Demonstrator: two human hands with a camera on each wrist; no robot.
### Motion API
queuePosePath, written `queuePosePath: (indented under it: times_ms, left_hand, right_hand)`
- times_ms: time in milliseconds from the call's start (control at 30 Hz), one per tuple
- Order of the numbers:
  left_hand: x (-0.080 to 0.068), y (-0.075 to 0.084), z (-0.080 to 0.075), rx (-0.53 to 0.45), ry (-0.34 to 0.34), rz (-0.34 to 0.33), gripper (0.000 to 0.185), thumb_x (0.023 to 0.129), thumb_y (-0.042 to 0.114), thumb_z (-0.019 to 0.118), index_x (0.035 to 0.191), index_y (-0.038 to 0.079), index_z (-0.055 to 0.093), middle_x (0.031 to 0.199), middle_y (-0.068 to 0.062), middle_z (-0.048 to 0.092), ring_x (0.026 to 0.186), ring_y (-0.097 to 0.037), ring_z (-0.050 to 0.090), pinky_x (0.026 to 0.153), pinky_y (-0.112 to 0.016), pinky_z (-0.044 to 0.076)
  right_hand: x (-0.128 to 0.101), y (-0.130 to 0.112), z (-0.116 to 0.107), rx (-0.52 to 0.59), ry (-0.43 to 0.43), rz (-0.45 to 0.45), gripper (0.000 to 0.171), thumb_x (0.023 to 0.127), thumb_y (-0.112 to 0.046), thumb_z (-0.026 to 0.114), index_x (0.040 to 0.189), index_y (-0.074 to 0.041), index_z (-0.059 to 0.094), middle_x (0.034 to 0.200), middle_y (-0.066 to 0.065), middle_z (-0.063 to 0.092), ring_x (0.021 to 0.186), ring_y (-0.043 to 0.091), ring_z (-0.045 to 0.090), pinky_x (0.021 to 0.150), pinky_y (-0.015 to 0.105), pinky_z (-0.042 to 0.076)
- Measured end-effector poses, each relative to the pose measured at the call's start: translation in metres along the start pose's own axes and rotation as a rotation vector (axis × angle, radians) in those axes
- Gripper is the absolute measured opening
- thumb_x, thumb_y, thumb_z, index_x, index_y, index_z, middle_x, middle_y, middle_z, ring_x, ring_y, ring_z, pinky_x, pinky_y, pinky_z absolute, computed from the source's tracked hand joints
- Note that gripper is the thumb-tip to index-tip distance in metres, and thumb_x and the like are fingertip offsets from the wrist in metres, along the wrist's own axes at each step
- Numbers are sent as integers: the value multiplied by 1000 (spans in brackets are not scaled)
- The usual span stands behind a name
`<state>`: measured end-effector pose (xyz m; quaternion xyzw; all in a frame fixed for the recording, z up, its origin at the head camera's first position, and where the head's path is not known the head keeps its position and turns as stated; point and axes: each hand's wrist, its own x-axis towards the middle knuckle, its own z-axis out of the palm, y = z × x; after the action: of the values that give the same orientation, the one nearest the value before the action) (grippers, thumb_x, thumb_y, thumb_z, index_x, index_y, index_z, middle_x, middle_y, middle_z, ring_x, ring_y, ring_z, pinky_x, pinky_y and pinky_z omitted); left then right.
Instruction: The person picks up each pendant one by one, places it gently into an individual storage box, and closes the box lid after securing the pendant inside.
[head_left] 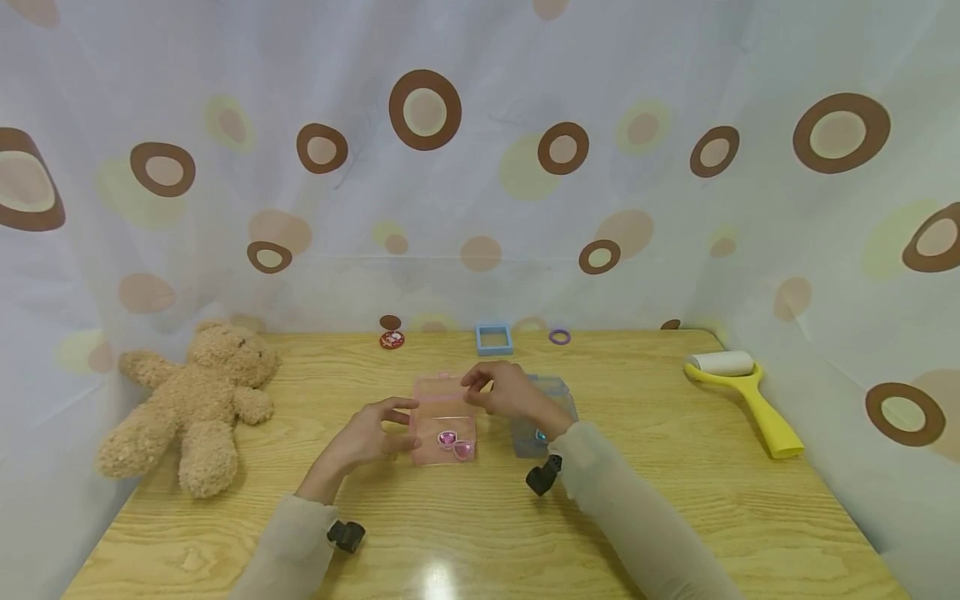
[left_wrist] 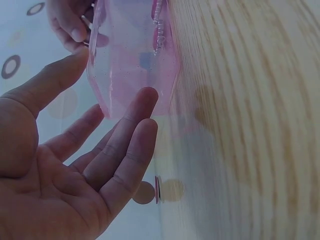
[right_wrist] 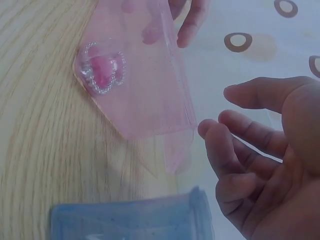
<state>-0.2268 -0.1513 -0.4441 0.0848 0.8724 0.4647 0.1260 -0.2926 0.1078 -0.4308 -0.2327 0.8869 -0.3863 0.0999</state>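
A clear pink plastic box (head_left: 427, 429) stands on the table with its lid (head_left: 442, 388) raised at the back. Inside lie two pink gem ornaments with beaded silvery edges, one purplish-pink (head_left: 447, 438) and one paler (head_left: 464, 451). My left hand (head_left: 372, 433) is at the box's left side, fingers spread and relaxed, holding nothing. Over the right end of the lid is my right hand (head_left: 508, 390), its fingers loosely bent. In the right wrist view, thumb and fingers are apart with nothing between them. A clear blue box (right_wrist: 130, 220) is partly hidden under the right forearm; a blue gem (head_left: 541, 435) shows in it.
A teddy bear (head_left: 202, 400) lies at the left. Along the back are a red round badge (head_left: 392, 340), a light blue square frame (head_left: 494, 339) and a purple ring (head_left: 559, 337). At the right lies a lint roller (head_left: 750, 392) with a yellow handle.
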Motion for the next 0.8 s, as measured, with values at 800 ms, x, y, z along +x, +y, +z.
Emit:
queuePosePath:
  times_ms: [800]
  left_hand:
    - [3,-1,1,-3,5,-12,59,86,13,78,140,8,56,126,-20,65,103,-26,65,72,-33,58]
  right_hand:
    - [4,0,-3,18,-60,122,33,96,-23,65,124,-6,64,105,10,72,69,28,72,72,32,56]
